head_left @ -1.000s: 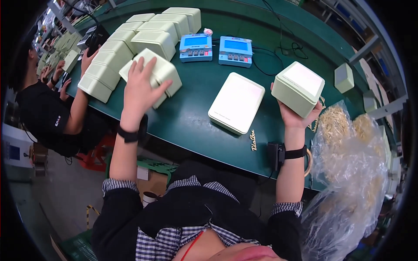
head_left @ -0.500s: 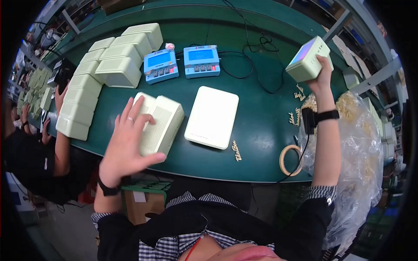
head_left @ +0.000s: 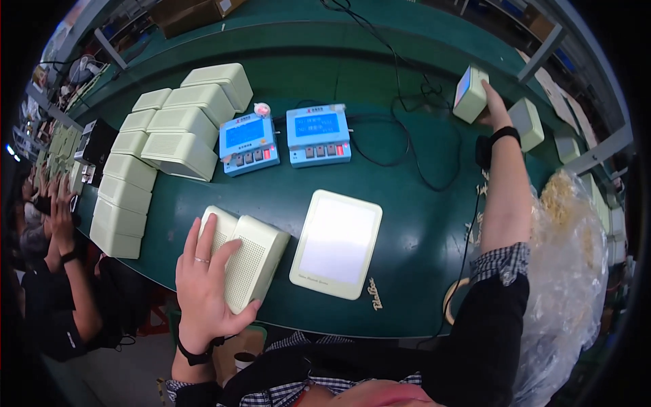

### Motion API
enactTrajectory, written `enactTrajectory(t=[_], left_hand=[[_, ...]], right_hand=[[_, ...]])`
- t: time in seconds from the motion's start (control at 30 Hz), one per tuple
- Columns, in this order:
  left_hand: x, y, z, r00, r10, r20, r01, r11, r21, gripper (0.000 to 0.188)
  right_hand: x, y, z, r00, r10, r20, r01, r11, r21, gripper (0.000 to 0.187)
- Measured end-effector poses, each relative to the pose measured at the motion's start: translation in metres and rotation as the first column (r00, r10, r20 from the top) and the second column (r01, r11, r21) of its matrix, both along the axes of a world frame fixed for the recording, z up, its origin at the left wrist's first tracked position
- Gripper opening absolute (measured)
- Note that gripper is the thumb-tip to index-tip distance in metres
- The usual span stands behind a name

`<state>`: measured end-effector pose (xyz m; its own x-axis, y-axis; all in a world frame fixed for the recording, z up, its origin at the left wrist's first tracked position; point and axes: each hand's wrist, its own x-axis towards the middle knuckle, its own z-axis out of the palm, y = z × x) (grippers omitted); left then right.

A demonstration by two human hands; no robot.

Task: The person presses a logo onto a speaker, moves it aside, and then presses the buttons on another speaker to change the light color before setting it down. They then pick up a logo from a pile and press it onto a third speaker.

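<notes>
My left hand lies with spread fingers on a pale green box with a perforated grille, near the table's front edge. At the far right my right hand grips a pale green speaker-like box with a lit screen, beside another pale green box. Whether the held box touches the table, I cannot tell. Right of my left hand lies a flat pale panel with a whitish face. A small wooden lettering piece sits by its lower corner.
Rows of pale green boxes stand at the left. Two blue testers with screens sit mid-table, dark cables trailing to their right. A tape roll and a clear plastic bag are at the right. Another person's hand shows far left.
My right hand has carried the screen box farther away, beside the other box. My left hand has settled onto the grille box. The view has shifted, and the other person's arm has moved leftward.
</notes>
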<state>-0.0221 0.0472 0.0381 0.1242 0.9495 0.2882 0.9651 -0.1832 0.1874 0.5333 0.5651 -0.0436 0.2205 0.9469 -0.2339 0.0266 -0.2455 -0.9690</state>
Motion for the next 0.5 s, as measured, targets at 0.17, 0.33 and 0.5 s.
enactTrajectory(t=[0.17,0.33,0.5], left_hand=[[-0.007,-0.002,0.001,0.995,-0.045,-0.090,0.042,0.998,-0.036,0.082],[-0.035,0.015,0.012,0.945,-0.326,-0.021,0.322,0.942,-0.098,0.082],[-0.037,0.011,0.011,0.905,-0.420,0.071,0.424,0.903,-0.073,0.078]], right_hand=[[-0.059,-0.088,0.069,0.816,0.179,0.550,-0.009,0.955,-0.296,0.071],[-0.039,-0.153,0.095,0.207,0.520,0.829,-0.286,0.842,-0.457,0.071],[-0.053,-0.219,0.042,-0.105,0.496,0.862,-0.455,0.746,-0.486,0.070]])
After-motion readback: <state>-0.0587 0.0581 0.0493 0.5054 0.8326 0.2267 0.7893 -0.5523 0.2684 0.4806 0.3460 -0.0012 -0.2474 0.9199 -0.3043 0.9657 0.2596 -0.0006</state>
